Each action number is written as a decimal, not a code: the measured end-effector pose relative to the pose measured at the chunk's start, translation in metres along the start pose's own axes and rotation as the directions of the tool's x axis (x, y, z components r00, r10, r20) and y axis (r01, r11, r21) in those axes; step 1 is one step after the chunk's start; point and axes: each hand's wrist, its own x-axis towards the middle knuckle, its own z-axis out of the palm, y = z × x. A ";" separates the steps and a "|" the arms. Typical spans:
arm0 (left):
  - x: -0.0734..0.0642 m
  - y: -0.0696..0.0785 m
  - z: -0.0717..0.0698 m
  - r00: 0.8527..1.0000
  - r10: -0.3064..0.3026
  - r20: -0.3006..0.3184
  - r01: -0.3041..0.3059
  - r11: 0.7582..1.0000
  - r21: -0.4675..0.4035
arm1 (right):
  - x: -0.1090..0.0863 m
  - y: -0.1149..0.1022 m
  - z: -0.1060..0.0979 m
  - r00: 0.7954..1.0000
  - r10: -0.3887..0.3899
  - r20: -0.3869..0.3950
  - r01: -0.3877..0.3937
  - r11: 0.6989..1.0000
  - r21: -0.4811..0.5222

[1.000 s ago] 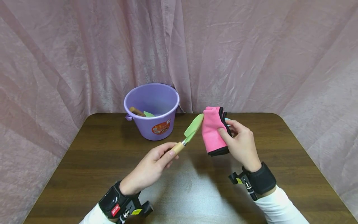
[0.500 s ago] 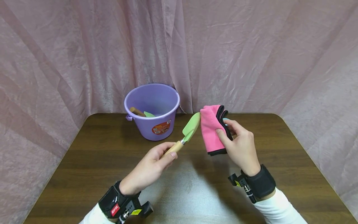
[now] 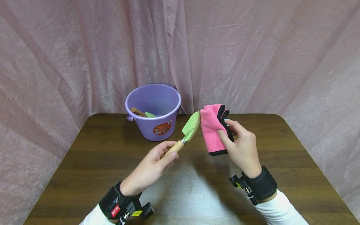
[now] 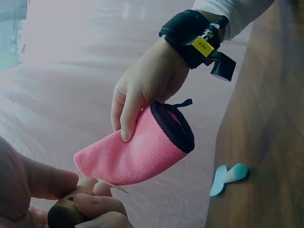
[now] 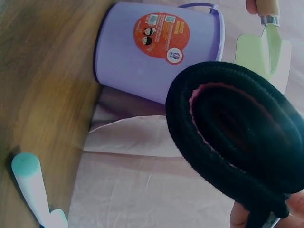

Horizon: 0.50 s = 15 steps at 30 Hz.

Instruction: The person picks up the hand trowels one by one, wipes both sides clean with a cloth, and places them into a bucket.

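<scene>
A trowel (image 3: pixel 189 130) is held above the middle of the bench (image 3: pixel 101 162) by the left hand (image 3: pixel 152 165); its wooden handle is gripped between the thumb and the curled fingers, with no slack gap to be seen. A folded pink cloth (image 3: pixel 212 131) with black edging is pinched by the right hand (image 3: pixel 242 147), the thumb on its front face and the fingers behind, partly hidden.

Work on the blade with the cloth is judged to be in hand. The tip is met, or all but met, by the cloth's left edge; firm contact cannot be confirmed. Most of the blade's face is left uncovered, and how much of it is done cannot be told. Neither the trowel nor the cloth is set down.

The trowel's long axis is slanted from near left to far right, with the handle at the near end and the blade tip pointed far right and upward. The cloth is held with its longer side roughly upright, black edging along its bottom and right.

Farther left, a purple bucket (image 3: pixel 146 127) is stood upright, with a brown handle (image 3: pixel 137 112) and a green piece (image 3: pixel 150 115) inside. A white-and-teal object (image 5: pixel 32 183) is seen on the bench in both wrist views.
</scene>
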 end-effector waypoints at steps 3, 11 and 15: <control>0.000 0.000 0.000 1.000 0.000 -0.001 0.000 1.000 -0.002 | 0.000 -0.001 0.000 0.999 -0.047 -0.006 0.047 0.999 0.007; 0.002 -0.001 -0.001 1.000 -0.003 -0.013 0.003 1.000 -0.006 | -0.001 -0.003 0.002 0.975 -0.224 -0.019 0.223 0.975 -0.009; 0.001 -0.001 -0.001 1.000 -0.002 -0.016 0.002 1.000 -0.008 | -0.002 -0.006 0.002 0.957 -0.291 -0.013 0.291 0.957 -0.021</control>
